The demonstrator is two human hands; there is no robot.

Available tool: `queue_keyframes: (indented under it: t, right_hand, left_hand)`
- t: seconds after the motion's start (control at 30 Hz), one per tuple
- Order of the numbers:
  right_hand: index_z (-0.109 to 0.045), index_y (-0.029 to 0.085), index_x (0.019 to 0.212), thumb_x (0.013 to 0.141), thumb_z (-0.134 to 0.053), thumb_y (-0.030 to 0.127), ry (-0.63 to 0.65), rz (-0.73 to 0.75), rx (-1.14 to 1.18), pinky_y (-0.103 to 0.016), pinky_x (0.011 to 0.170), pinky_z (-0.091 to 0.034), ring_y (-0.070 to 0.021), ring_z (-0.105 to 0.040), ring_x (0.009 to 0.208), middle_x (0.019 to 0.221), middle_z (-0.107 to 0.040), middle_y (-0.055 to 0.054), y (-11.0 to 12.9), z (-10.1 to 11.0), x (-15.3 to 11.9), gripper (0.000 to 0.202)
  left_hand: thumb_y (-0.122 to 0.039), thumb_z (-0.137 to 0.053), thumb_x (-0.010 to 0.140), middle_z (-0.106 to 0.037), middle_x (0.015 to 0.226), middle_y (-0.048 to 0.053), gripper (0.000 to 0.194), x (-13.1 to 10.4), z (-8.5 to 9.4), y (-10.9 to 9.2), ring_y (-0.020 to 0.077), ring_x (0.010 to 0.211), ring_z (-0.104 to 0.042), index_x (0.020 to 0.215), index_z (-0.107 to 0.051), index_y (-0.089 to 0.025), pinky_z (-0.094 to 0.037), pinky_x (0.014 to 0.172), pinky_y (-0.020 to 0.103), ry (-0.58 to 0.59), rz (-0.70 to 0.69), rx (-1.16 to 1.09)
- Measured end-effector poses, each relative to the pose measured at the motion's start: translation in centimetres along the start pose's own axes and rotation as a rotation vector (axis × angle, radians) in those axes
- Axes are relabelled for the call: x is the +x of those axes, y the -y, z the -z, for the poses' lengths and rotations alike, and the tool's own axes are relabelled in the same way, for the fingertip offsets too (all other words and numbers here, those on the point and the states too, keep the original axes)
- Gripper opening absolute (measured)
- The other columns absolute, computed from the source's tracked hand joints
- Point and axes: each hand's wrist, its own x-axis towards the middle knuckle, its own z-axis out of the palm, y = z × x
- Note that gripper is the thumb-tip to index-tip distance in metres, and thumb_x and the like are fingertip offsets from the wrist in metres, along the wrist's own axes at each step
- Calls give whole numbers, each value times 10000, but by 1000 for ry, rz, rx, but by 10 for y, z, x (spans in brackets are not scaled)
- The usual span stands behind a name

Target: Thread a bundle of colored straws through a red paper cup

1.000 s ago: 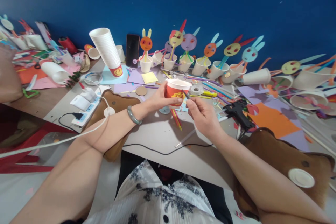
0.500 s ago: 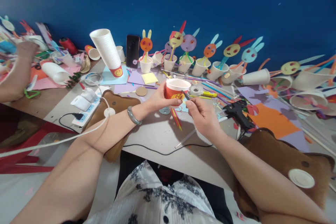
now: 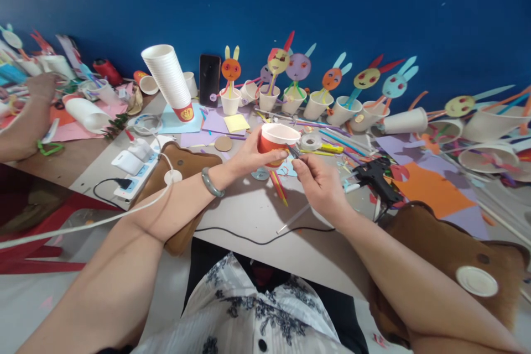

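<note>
My left hand (image 3: 251, 156) is wrapped round a red paper cup (image 3: 267, 147) with a white rim, its thumb across the front. The cup is held above the table, its opening tipped up. My right hand (image 3: 320, 180) grips a small pair of scissors (image 3: 293, 151). Their dark metal blades touch the cup's right side just below the rim; the handles are hidden in my fingers. Coloured strips (image 3: 279, 188) lie on the table under the cup.
A tall stack of paper cups (image 3: 168, 80) stands at the back left, beside a phone (image 3: 209, 80). Several rabbit-faced cups line the wall. A glue gun (image 3: 379, 180) lies right, with a tape roll (image 3: 311, 141) and yellow cutter (image 3: 332, 149). At far left is another person's hand (image 3: 41, 88).
The cup has turned slightly in my left hand, and its printed mark is now mostly covered. The scissor blades look more spread at the cup's side. The other person's hand has shifted slightly.
</note>
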Motion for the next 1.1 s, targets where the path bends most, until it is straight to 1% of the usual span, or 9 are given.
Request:
queue_keyframes:
  t: [0.3,0.43,0.53,0.6,0.67,0.77,0.87,0.93,1.1]
  right_hand:
    - [-540,238,810,997,-490,676,-4,15,-30,-308,578,-315,-143,-379,567,588,-414,41,0,0,0,478]
    - [-536,241,804,998,-489,669,-8,18,-44,-312,582,-311,-141,-363,558,587,-408,44,-1,0,1,473]
    - [-531,242,802,1003,-490,650,-11,21,-44,-314,580,-308,-142,-359,553,590,-415,43,-2,0,2,457]
    - [-535,242,809,1007,-492,633,-10,25,-52,-315,582,-307,-143,-360,550,590,-416,43,-2,0,2,440]
    - [-534,241,810,1013,-490,614,-7,30,-64,-315,584,-307,-141,-357,548,587,-413,44,-2,0,2,428]
    - [-532,237,806,1017,-487,598,-3,31,-73,-311,581,-307,-137,-355,547,584,-408,46,-2,1,1,421]
    - [-538,234,813,1020,-486,587,-5,37,-81,-309,579,-306,-136,-355,545,584,-404,47,-3,0,1,412]
    - [-540,234,820,1024,-482,581,-10,48,-95,-306,577,-307,-136,-359,540,582,-411,45,-3,0,1,407]
    - [-530,234,808,1022,-479,563,-34,93,-166,-293,560,-310,-140,-403,536,583,-460,32,-6,0,2,396]
  left_hand:
    - [-603,-868,726,-656,1209,111,710,2,1,4,248,1124,-630,1190,-545,-173,-513,987,385,-36,5,-14]
    - [-617,-868,714,-654,1201,125,734,4,2,10,271,1143,-634,1188,-532,-168,-512,1019,421,-45,-50,17]
    - [-621,-881,692,-608,1293,136,849,5,1,15,287,1207,-620,1298,-467,-193,-497,1069,447,-67,-119,31]
    - [-629,-866,710,-579,1353,137,947,5,-1,17,292,1246,-610,1417,-382,-226,-497,1078,453,-46,-143,5]
    - [-630,-849,732,-569,1376,135,971,4,-2,17,295,1262,-601,1468,-343,-249,-503,1072,452,-33,-156,-5]
    - [-614,-849,739,-571,1353,123,841,2,-3,15,280,1216,-602,1375,-445,-241,-515,1043,430,-69,-182,46]
    - [-598,-824,780,-616,1218,98,615,2,-1,15,224,1036,-622,1172,-557,-207,-546,931,387,-60,-167,121]
    - [-584,-815,796,-635,1122,86,516,2,0,15,210,983,-614,1045,-597,-188,-548,882,367,-54,-169,163]
    - [-595,-790,826,-647,1005,86,448,5,1,20,222,1004,-632,880,-648,-174,-554,797,322,-67,-253,252]
